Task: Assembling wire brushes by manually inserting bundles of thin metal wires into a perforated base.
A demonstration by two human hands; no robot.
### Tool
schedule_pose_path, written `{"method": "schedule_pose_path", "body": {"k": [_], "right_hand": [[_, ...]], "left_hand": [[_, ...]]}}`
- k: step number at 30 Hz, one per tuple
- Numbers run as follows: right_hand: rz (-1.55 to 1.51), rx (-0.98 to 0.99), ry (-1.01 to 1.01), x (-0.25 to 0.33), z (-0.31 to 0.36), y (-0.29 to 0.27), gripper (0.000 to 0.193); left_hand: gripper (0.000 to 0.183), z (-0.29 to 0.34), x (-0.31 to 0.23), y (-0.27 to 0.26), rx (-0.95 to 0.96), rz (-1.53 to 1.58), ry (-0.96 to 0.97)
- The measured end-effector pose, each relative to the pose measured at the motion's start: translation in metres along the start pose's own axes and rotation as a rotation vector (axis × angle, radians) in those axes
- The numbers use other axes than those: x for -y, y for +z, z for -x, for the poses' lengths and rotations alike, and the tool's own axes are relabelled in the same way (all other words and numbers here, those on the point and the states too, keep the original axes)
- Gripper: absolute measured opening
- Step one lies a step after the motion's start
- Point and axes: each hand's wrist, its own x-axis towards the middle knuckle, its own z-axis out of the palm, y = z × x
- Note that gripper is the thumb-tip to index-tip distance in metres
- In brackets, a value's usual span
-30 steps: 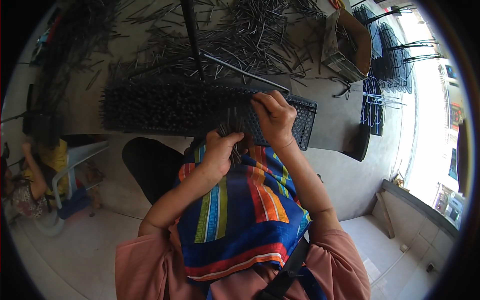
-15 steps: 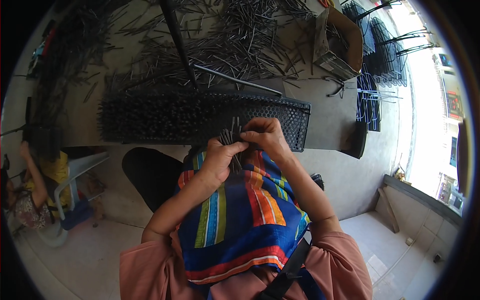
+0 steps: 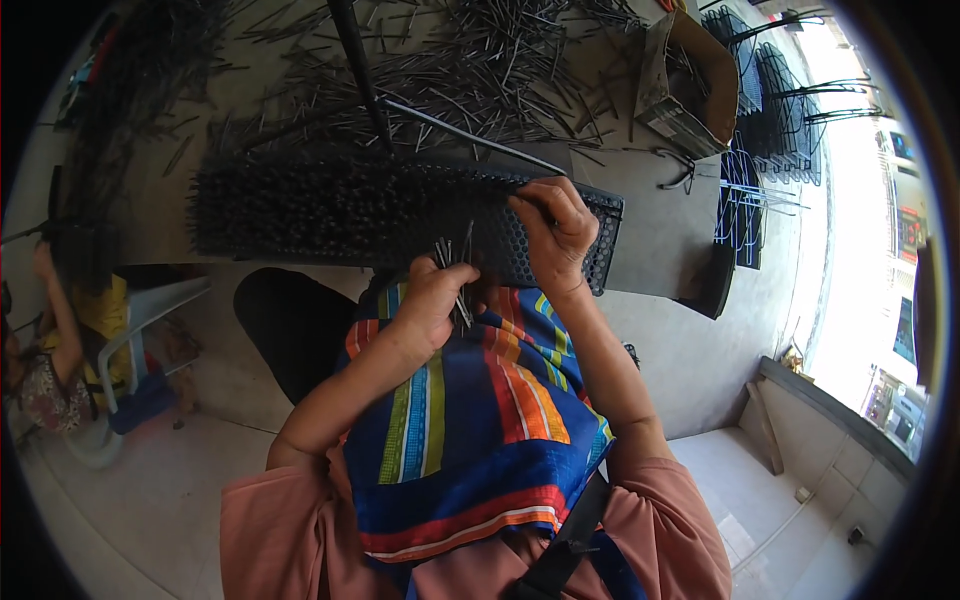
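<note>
A bundle of thin dark sticks (image 3: 443, 252) is gripped in my left hand (image 3: 434, 301), their ends fanning out above the thumb and below the palm. My right hand (image 3: 560, 228) is over the right part of a long black perforated tray (image 3: 605, 235), its thumb and fingers pinched together. Whatever sits in that pinch is too small to make out. Closely packed upright sticks (image 3: 290, 210) fill the tray's left and middle, while bare round holes show toward its right end. A striped, colourful apron covers my lap below the hands.
Loose sticks (image 3: 500, 90) lie heaped across the table behind the tray. A dark metal post (image 3: 360, 75) rises there, with a rod slanting from it. An open cardboard box (image 3: 665, 100), pliers (image 3: 680, 178) and wire racks (image 3: 785, 110) are to the right. At far left sits another person (image 3: 65, 330).
My right hand has left the bundle, moving up and right over the tray. My left hand keeps the sticks and has shifted slightly left.
</note>
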Motion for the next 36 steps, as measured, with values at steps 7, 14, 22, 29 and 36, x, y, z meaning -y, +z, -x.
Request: {"method": "schedule_pose_path", "body": {"k": [7, 14, 22, 29, 36], "right_hand": [[0.144, 0.049, -0.132, -0.002, -0.001, 0.006, 0.015], [0.203, 0.072, -0.048, -0.002, 0.001, 0.009, 0.014], [0.417, 0.175, -0.068, 0.004, 0.001, -0.001, 0.012], [0.028, 0.246, 0.359, 0.003, 0.018, -0.012, 0.009], [-0.672, 0.405, 0.985, 0.02, 0.005, -0.037, 0.011]], "left_hand": [[0.011, 0.004, -0.003, 0.011, -0.059, 0.068, 0.06], [0.007, -0.002, 0.0, -0.002, -0.002, 0.005, 0.05], [0.01, -0.001, 0.001, -0.001, -0.019, 0.085, 0.057], [0.007, 0.0, 0.001, 0.008, 0.051, 0.028, 0.093], [0.01, 0.005, -0.009, 0.036, 0.11, 0.05, 0.114]]}}
